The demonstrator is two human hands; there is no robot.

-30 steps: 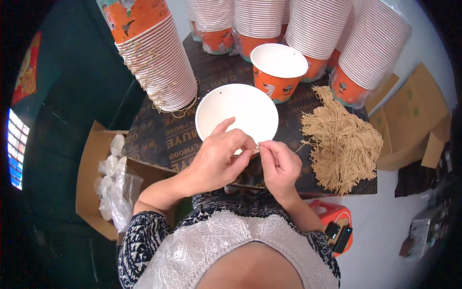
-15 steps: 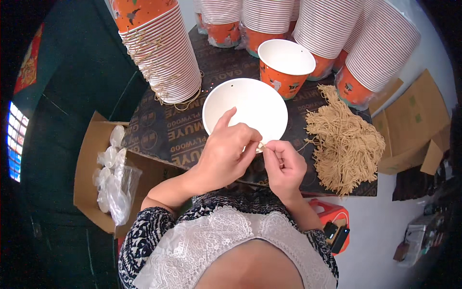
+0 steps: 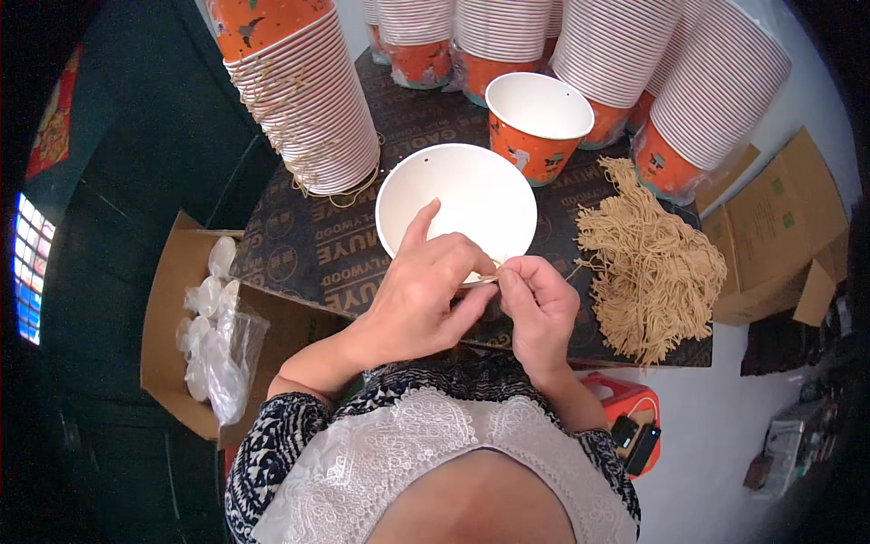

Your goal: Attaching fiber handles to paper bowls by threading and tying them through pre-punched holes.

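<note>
In front of me a paper bucket [image 3: 458,195] shows its white inside, with a small hole near its far rim. Both my hands meet at its near rim. My left hand [image 3: 421,290] pinches a piece of tan cord [image 3: 489,276] between thumb and fingers, its index finger raised over the bucket. Fingers curled, my right hand [image 3: 544,308] pinches the same cord just to the right. The cord's exact path at the rim is partly hidden by my fingertips. To the right lies a loose heap of tan cords [image 3: 648,272].
Behind stands an orange paper bucket [image 3: 535,136]. A tall bucket stack with cord handles [image 3: 317,109] rises at left; several wrapped stacks [image 3: 716,100] line the back. A cardboard box [image 3: 172,335] with clear plastic is left of the table, another box [image 3: 779,227] right. A red stool [image 3: 616,408] stands below.
The bucket has shifted slightly left and toward the far side. My left thumb and fingers have spread a little at the cord; my right hand stays closed beside them.
</note>
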